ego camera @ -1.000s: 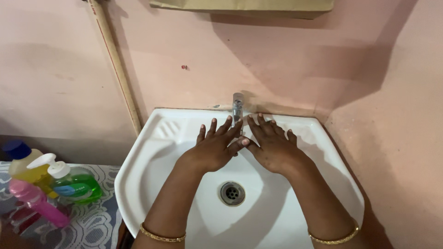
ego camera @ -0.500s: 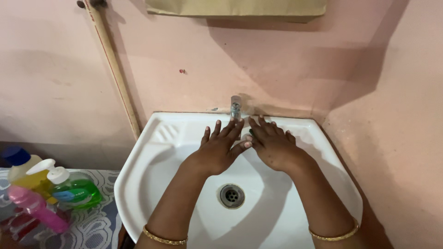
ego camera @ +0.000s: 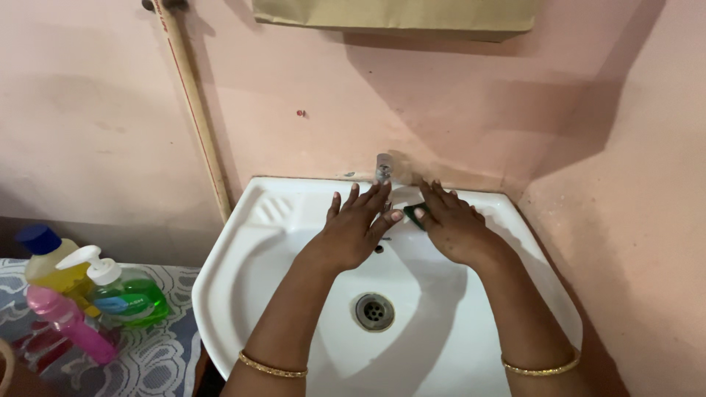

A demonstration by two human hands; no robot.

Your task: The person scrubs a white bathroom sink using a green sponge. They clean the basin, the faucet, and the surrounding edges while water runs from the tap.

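My left hand [ego camera: 353,228] lies flat with fingers spread on the back of the white sink [ego camera: 243,272], just below the metal tap [ego camera: 383,169]. To its right, my right hand [ego camera: 456,228] presses on a small dark green scrub pad [ego camera: 413,214] against the sink's rear ledge. Only a corner of the pad shows past the fingers. The thumbs of the two hands nearly touch. Each wrist wears a thin gold bangle. No water stream is visible.
The round metal drain [ego camera: 374,311] sits in the basin below my hands. Left of the sink, a green pump soap bottle [ego camera: 125,294], a yellow bottle with a blue cap [ego camera: 51,265] and a pink bottle [ego camera: 70,323] stand on a patterned cloth [ego camera: 154,360]. A pale pipe [ego camera: 198,110] runs down the pink wall.
My right hand has slid right along the back ledge, away from the left, and the green pad now shows beneath its fingers. The left hand stays by the tap.
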